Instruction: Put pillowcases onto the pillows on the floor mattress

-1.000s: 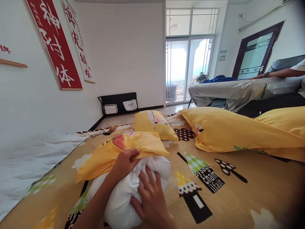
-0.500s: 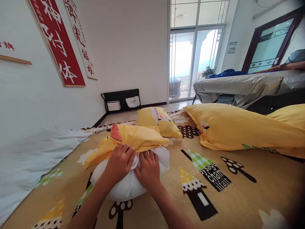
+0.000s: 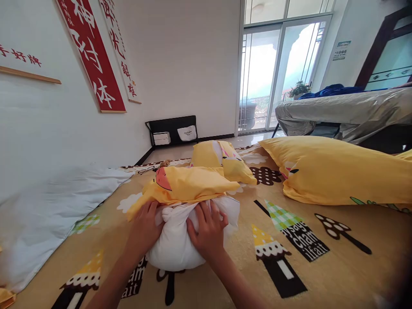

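A plump white pillow (image 3: 175, 246) lies bunched on the patterned blanket in front of me, its top gathered and creased. My left hand (image 3: 145, 225) clasps its left side with the fingers curled over the edge, partly sunk in the cloth. On the pillow's right part, my right hand (image 3: 207, 227) has bent fingers gripping the white fabric. Just beyond both hands lies a crumpled yellow pillowcase (image 3: 189, 184) with an orange-red patch. It touches the pillow's far edge; whether it covers any of the pillow cannot be told.
A small yellow cushion (image 3: 236, 165) rests behind the pillowcase, and a large yellow pillow (image 3: 334, 171) lies to the right. White cloth (image 3: 64, 219) spreads along the left. The tan blanket (image 3: 241, 266) lies beneath everything. A plastic-covered bed (image 3: 341, 111) stands farther back.
My hands have moved apart: the left has slid from the pillow's gathered middle to its left side. The right stays on the right part. The view has shifted slightly.
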Tool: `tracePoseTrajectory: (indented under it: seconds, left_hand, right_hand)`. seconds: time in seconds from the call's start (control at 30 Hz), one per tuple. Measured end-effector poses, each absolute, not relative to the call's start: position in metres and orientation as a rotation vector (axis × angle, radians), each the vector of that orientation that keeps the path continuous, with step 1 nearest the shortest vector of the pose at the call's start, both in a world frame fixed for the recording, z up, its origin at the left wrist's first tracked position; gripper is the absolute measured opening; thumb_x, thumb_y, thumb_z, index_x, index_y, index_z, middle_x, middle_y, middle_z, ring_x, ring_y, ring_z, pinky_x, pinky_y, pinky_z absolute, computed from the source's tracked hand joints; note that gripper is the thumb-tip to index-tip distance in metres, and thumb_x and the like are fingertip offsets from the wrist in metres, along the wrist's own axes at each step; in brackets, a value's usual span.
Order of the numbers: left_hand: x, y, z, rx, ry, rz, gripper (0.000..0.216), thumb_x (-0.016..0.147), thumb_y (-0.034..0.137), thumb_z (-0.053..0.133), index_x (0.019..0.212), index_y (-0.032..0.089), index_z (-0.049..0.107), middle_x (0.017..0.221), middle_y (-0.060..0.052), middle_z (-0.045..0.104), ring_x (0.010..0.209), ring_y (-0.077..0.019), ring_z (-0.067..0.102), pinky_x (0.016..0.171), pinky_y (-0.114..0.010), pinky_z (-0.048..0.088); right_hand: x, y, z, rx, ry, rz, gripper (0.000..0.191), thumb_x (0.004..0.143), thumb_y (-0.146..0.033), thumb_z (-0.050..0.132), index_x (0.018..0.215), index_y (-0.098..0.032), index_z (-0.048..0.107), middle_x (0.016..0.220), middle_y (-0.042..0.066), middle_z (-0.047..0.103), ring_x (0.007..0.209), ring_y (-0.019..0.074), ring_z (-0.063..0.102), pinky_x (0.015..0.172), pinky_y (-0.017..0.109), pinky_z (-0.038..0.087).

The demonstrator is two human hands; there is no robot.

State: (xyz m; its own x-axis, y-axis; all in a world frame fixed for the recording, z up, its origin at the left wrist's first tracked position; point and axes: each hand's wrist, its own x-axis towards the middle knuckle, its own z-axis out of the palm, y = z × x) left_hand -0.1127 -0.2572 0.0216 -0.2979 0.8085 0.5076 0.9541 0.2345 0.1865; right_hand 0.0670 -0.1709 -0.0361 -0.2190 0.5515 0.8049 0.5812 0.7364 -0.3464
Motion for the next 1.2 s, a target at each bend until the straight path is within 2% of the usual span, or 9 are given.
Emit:
tracePoseTrajectory:
  seconds: [0.17, 0.27, 0.4, 0.5, 0.6, 0.77, 0.87, 1.03, 1.2]
  left_hand:
    - [-0.094, -0.236, 0.034, -1.607, -2.376, -0.654, 0.017, 0.078, 0.015, 0.048, 0.092, 0.018, 0.058, 0.094, -0.009, 0.066, 0.088, -0.0250, 0.061, 0.072, -0.033, 0.044]
    - [-0.096, -0.223, 0.038, -1.609, -2.442, -0.702, 0.018, 0.074, 0.011, 0.045, 0.085, 0.017, 0.059, 0.085, -0.009, 0.068, 0.079, -0.0233, 0.062, 0.065, -0.030, 0.040]
    - [-0.107, -0.221, 0.039, -1.594, -2.401, -0.843, 0.018, 0.069, 0.009, 0.045, 0.077, 0.019, 0.056, 0.080, -0.004, 0.067, 0.074, -0.0180, 0.059, 0.064, -0.026, 0.038]
    - [-0.111, -0.232, 0.040, -1.513, -2.344, -0.977, 0.005, 0.067, 0.016, 0.046, 0.066, 0.020, 0.048, 0.067, 0.001, 0.058, 0.064, -0.0151, 0.051, 0.060, -0.025, 0.035]
    - [-0.114, -0.250, 0.043, -1.556, -2.234, -1.135, 0.009, 0.067, 0.028, 0.048, 0.064, 0.021, 0.044, 0.061, 0.003, 0.051, 0.062, -0.0145, 0.047, 0.060, -0.024, 0.037]
    - [-0.138, -0.283, 0.043, -2.083, -2.122, -1.241, 0.021, 0.068, 0.028, 0.048, 0.085, 0.018, 0.054, 0.082, -0.002, 0.058, 0.079, -0.0180, 0.056, 0.073, -0.027, 0.046]
    - [-0.157, -0.289, 0.035, -2.180, -2.217, -1.155, 0.019, 0.073, 0.031, 0.053, 0.087, 0.018, 0.057, 0.088, -0.003, 0.061, 0.086, -0.0187, 0.057, 0.079, -0.027, 0.046]
    - [-0.167, -0.272, 0.007, -1.895, -2.060, -1.194, 0.008, 0.066, 0.027, 0.052, 0.062, 0.020, 0.050, 0.064, 0.002, 0.056, 0.062, -0.0148, 0.052, 0.060, -0.023, 0.043]
    - [-0.151, -0.240, -0.020, -1.386, -1.857, -1.413, 0.017, 0.069, 0.026, 0.045, 0.055, 0.021, 0.036, 0.054, 0.004, 0.040, 0.055, -0.0126, 0.040, 0.056, -0.023, 0.032]
  right_hand:
    - [0.068, -0.180, -0.052, -0.714, -1.793, -0.159, 0.021, 0.090, -0.029, 0.053, 0.106, -0.028, 0.066, 0.105, 0.009, 0.065, 0.115, 0.0314, 0.052, 0.098, 0.051, 0.025]
    - [0.076, -0.190, -0.039, -0.278, -2.107, -0.204, 0.037, 0.089, -0.034, 0.054, 0.126, -0.032, 0.055, 0.127, 0.006, 0.059, 0.128, 0.0307, 0.042, 0.102, 0.048, 0.028]
    - [0.073, -0.193, -0.017, -0.232, -2.341, -0.089, 0.053, 0.089, -0.046, 0.049, 0.136, -0.021, 0.046, 0.143, 0.009, 0.046, 0.132, 0.0303, 0.035, 0.105, 0.045, 0.030]
    - [0.057, -0.189, -0.006, -0.389, -2.398, 0.023, 0.047, 0.086, -0.038, 0.052, 0.128, -0.018, 0.051, 0.132, 0.011, 0.054, 0.121, 0.0274, 0.045, 0.101, 0.042, 0.034]
    - [0.038, -0.180, 0.005, -0.496, -2.410, 0.005, 0.041, 0.083, -0.033, 0.056, 0.120, -0.016, 0.056, 0.120, 0.012, 0.061, 0.112, 0.0269, 0.050, 0.099, 0.041, 0.035]
    - [0.023, -0.163, 0.017, -0.591, -2.477, -0.015, 0.027, 0.089, -0.034, 0.049, 0.099, -0.016, 0.066, 0.099, 0.009, 0.069, 0.096, 0.0233, 0.059, 0.090, 0.035, 0.040]
    - [0.025, -0.163, 0.012, -0.537, -2.478, -0.048, 0.026, 0.089, -0.035, 0.048, 0.095, -0.017, 0.066, 0.095, 0.009, 0.069, 0.094, 0.0229, 0.060, 0.088, 0.034, 0.040]
    - [0.031, -0.172, -0.001, -0.401, -2.400, -0.123, 0.024, 0.087, -0.036, 0.051, 0.090, -0.016, 0.064, 0.087, 0.009, 0.068, 0.087, 0.0235, 0.060, 0.084, 0.036, 0.043]
    - [0.049, -0.185, -0.010, -0.203, -2.105, -0.344, 0.041, 0.089, -0.032, 0.046, 0.118, -0.006, 0.059, 0.112, 0.016, 0.066, 0.104, 0.0273, 0.058, 0.096, 0.042, 0.041]
